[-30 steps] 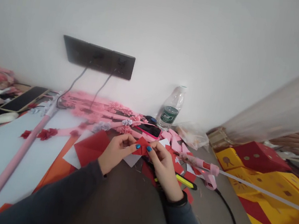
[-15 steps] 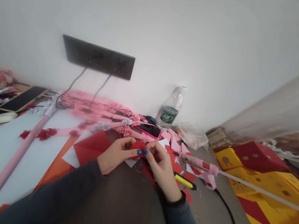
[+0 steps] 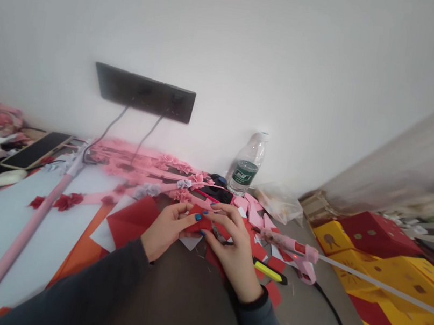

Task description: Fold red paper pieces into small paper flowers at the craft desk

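In the middle of the head view, a small piece of red paper (image 3: 200, 224) is between my two hands. My left hand (image 3: 166, 226) pinches its left side, the blue-nailed thumb lying on top. My right hand (image 3: 233, 249) has its thumb and fingertips at the paper's right edge, with the fingers loosely curved and a gap between thumb and index finger. Part of the paper is hidden behind the fingers. Larger red sheets (image 3: 133, 219) lie left of my left hand. A yellow and black utility knife (image 3: 269, 271) lies just right of my right wrist.
A pink glue gun (image 3: 289, 249) with a long white glue stick and black cable lies to the right. Behind stand a water bottle (image 3: 245, 169) and pink flowered strips (image 3: 159, 165). A pink rod (image 3: 28, 240) crosses white sheets at left. Yellow boxes (image 3: 392, 273) are far right.
The right fingers have loosened from a tight pinch and spread along the paper's edge. My left hand keeps its pinch. The whole view has shifted slightly, so things appear lower.
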`<action>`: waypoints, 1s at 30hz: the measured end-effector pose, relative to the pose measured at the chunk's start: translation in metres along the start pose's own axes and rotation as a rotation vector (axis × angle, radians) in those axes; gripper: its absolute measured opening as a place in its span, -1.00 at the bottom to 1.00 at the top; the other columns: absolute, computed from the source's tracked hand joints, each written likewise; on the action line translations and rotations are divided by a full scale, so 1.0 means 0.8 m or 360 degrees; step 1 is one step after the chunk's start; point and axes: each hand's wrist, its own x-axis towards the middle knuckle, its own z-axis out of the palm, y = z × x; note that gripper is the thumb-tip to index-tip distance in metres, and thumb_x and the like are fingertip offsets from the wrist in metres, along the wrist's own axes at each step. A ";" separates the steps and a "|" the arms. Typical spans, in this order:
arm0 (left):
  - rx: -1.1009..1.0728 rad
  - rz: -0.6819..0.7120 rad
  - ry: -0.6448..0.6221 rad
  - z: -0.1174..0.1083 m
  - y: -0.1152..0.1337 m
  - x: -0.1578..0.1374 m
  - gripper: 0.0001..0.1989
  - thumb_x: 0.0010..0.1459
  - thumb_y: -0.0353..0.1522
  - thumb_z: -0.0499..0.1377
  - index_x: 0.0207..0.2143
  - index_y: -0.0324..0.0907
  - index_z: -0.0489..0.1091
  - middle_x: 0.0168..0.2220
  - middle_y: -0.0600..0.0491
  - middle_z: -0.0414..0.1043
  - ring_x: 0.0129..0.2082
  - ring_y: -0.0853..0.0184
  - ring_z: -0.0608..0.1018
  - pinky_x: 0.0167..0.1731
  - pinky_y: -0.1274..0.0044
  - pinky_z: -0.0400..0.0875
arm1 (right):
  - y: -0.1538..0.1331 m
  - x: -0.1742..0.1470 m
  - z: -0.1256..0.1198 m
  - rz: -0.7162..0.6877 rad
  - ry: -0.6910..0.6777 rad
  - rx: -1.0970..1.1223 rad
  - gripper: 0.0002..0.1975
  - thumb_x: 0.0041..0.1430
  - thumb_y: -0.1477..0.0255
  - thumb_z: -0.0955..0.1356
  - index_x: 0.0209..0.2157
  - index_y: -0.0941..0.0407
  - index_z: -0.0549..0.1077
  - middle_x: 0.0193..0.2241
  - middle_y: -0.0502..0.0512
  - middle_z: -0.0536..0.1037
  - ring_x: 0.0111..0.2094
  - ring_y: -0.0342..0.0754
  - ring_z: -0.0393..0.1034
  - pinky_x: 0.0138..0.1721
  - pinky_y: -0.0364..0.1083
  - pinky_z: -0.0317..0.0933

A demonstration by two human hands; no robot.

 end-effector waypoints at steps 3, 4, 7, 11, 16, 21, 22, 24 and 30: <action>0.0020 0.0005 -0.0002 0.001 0.000 -0.001 -0.59 -0.18 -0.21 0.48 -0.33 -0.28 0.54 -0.39 0.01 0.58 -0.42 0.38 0.58 -0.40 0.55 0.55 | 0.002 -0.001 0.000 -0.0002 0.0033 -0.0010 -0.80 0.14 0.53 0.44 -0.21 -0.02 0.57 -0.08 0.15 0.48 -0.01 0.11 0.38 -0.01 0.11 0.27; 0.0024 0.0007 -0.0006 0.001 0.000 -0.001 -0.59 -0.18 -0.20 0.48 -0.32 -0.28 0.55 -0.38 -0.01 0.58 -0.42 0.37 0.58 -0.39 0.55 0.55 | 0.002 -0.001 -0.001 -0.0011 0.0043 -0.0015 -0.82 0.14 0.52 0.45 -0.22 -0.02 0.57 -0.09 0.15 0.48 -0.03 0.11 0.39 -0.02 0.11 0.27; 0.0032 -0.0003 -0.0007 0.003 0.002 -0.002 -0.59 -0.17 -0.19 0.47 -0.32 -0.29 0.57 -0.36 -0.03 0.60 -0.40 0.36 0.58 -0.38 0.54 0.55 | 0.002 0.000 -0.003 -0.0046 0.0058 -0.0036 -0.87 0.15 0.50 0.45 -0.26 0.00 0.59 -0.11 0.15 0.49 -0.08 0.09 0.41 -0.06 0.10 0.29; 0.0034 0.0001 0.0010 0.004 0.004 -0.002 -0.58 -0.17 -0.18 0.47 -0.30 -0.28 0.59 -0.34 -0.05 0.61 -0.39 0.33 0.58 -0.38 0.52 0.55 | 0.002 -0.001 -0.002 -0.0080 0.0062 -0.0078 -0.89 0.16 0.50 0.44 -0.27 0.02 0.59 -0.12 0.15 0.49 -0.13 0.06 0.43 -0.12 0.07 0.32; 0.0055 0.0028 0.0026 0.005 0.004 -0.003 -0.58 -0.17 -0.18 0.46 -0.29 -0.28 0.59 -0.32 -0.06 0.61 -0.35 0.26 0.61 -0.38 0.51 0.53 | 0.004 -0.003 0.000 -0.0084 0.0024 -0.0084 -0.84 0.16 0.55 0.43 -0.24 0.03 0.57 -0.12 0.15 0.49 -0.12 0.06 0.42 -0.11 0.07 0.33; 0.0064 0.0050 0.0019 0.004 0.000 -0.004 -0.59 -0.14 -0.17 0.45 -0.29 -0.28 0.59 -0.33 -0.06 0.61 -0.36 0.29 0.61 -0.35 0.51 0.52 | 0.002 -0.002 0.000 -0.0094 -0.0007 -0.0083 -0.83 0.18 0.58 0.39 -0.25 0.04 0.55 -0.13 0.16 0.48 -0.12 0.05 0.42 -0.11 0.06 0.33; 0.0063 0.0045 0.0013 0.004 -0.001 -0.003 -0.59 -0.14 -0.17 0.44 -0.29 -0.29 0.58 -0.33 -0.06 0.61 -0.37 0.30 0.60 -0.35 0.51 0.52 | 0.001 -0.002 0.000 -0.0103 0.0001 -0.0084 -0.84 0.19 0.59 0.39 -0.26 0.04 0.55 -0.15 0.16 0.48 -0.13 0.05 0.42 -0.13 0.05 0.34; 0.0063 0.0038 0.0006 0.003 -0.004 -0.002 -0.58 -0.14 -0.17 0.44 -0.29 -0.29 0.58 -0.33 -0.06 0.61 -0.38 0.31 0.59 -0.35 0.51 0.52 | 0.000 -0.001 -0.001 -0.0120 0.0022 -0.0093 -0.85 0.20 0.58 0.39 -0.27 0.05 0.55 -0.18 0.15 0.49 -0.16 0.03 0.43 -0.17 0.03 0.34; 0.0048 0.0017 -0.0006 0.002 -0.006 0.000 -0.55 -0.14 -0.14 0.44 -0.28 -0.30 0.57 -0.35 -0.07 0.60 -0.39 0.29 0.60 -0.39 0.50 0.51 | -0.002 -0.003 -0.003 -0.0175 0.0029 -0.0142 -0.92 0.18 0.50 0.43 -0.28 0.04 0.56 -0.20 0.14 0.50 -0.17 0.05 0.43 -0.18 0.03 0.33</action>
